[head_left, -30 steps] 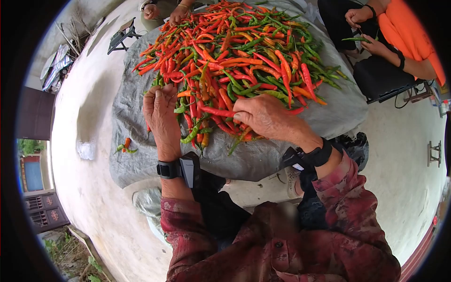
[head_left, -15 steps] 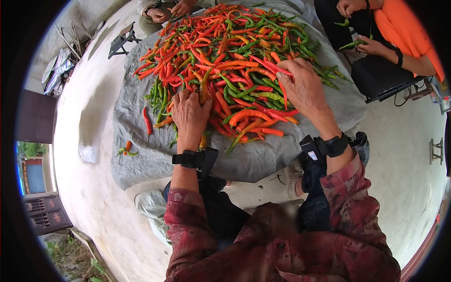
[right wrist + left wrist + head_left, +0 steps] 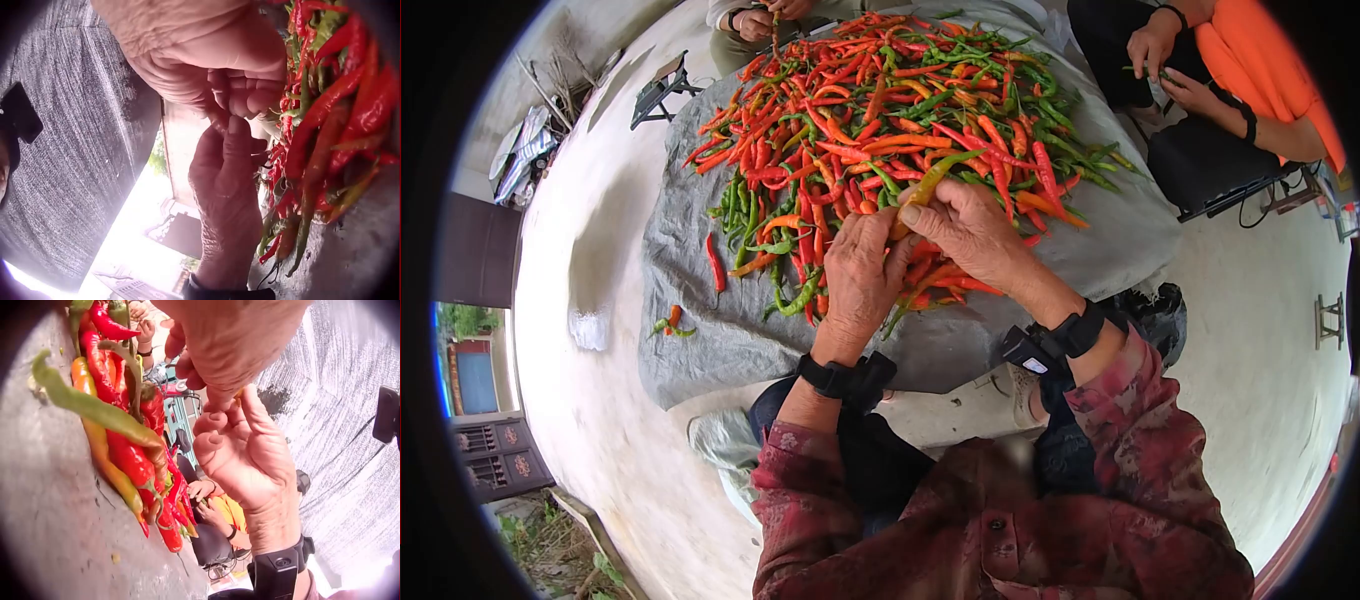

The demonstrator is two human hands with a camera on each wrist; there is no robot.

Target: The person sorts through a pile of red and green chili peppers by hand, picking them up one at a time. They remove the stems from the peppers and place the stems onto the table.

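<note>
Over the near part of the pile, my right hand (image 3: pixel 972 232) grips a yellow-green chili pepper (image 3: pixel 938 178), its tip pointing up and away. My left hand (image 3: pixel 862 272) meets it at the pepper's lower end, thumb and fingers pinched there. Both wrist views show the fingertips of the two hands together, hiding most of the pepper; just a speck of orange shows between them in the left wrist view. Below and beyond the hands lies a large heap of red, orange and green chili peppers (image 3: pixel 870 110).
A grey cloth (image 3: pixel 690 230) covers the table under the heap. One red chili pepper (image 3: pixel 715 262) and a few small ones (image 3: pixel 672 320) lie apart at left. Another person's hands (image 3: pixel 1165 75) work at right, beside a black seat (image 3: pixel 1215 165); more hands (image 3: pixel 765 20) show at the far side.
The red chili pepper my right hand held earlier is out of it. Both hands moved over the heap, then came together around a yellow-green pepper. Green peppers at the left are now uncovered.
</note>
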